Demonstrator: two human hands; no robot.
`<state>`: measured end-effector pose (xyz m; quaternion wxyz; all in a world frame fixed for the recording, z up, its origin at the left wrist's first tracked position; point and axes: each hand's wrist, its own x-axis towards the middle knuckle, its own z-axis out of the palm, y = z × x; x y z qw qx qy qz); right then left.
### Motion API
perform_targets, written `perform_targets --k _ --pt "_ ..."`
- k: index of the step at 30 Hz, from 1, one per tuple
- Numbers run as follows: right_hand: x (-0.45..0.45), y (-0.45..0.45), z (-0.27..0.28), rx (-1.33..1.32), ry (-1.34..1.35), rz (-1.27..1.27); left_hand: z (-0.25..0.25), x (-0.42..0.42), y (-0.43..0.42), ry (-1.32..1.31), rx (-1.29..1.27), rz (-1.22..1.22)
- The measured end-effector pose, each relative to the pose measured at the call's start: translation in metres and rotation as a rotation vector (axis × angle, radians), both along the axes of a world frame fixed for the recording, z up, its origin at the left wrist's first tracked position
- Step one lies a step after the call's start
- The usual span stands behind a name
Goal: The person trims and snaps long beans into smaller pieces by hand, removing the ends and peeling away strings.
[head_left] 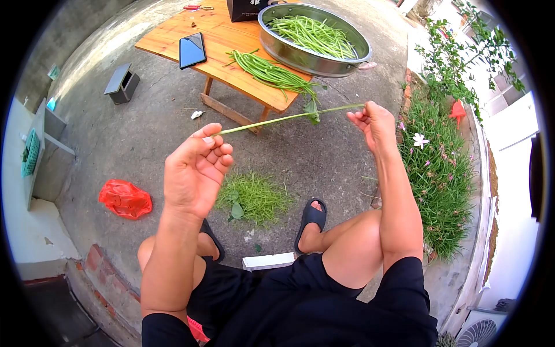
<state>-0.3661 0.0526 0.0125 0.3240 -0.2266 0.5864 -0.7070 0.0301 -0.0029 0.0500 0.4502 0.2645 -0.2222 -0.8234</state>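
Observation:
A long green leaf stem (272, 121) stretches almost straight between my two hands, slightly higher at the right end. My left hand (199, 159) pinches one end between thumb and forefinger, its other fingers curled loosely. At the other end, the fingertips of my right hand (374, 122) are closed on the stem. Behind it, a bundle of green stems (269, 74) lies along the near edge of the wooden table (222, 29), and a green leaf (313, 111) hangs near that corner. Below my hands, a heap of thin green peelings (257, 196) lies on the concrete.
On the table stand a metal pan (312, 65) full of stems, a phone (192, 51) and a black box (245, 10). A red plastic bag (125, 199) and a small grey stool (122, 84) sit on the left. Flowering plants (439, 185) border the right side.

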Motion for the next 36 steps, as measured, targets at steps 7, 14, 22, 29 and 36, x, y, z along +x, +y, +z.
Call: perform_targets --k 7,14,22,29,36 --pt "-0.027 0.004 -0.018 0.056 0.012 -0.095 0.002 0.008 -0.004 0.017 -0.043 0.001" --pt "-0.042 0.014 -0.031 0.428 0.178 0.065 0.002 0.011 -0.007 -0.095 -0.163 -0.021" --pt "0.047 0.011 -0.016 0.715 0.608 0.774 -0.008 -0.006 0.006 -0.191 -0.233 -0.191" --pt "0.098 0.011 0.01 0.537 0.76 0.967 -0.007 -0.021 0.015 -0.184 -0.189 -0.286" --pt "0.135 0.018 0.045 0.184 0.434 0.712 -0.01 -0.023 0.015 -0.133 -0.105 -0.39"
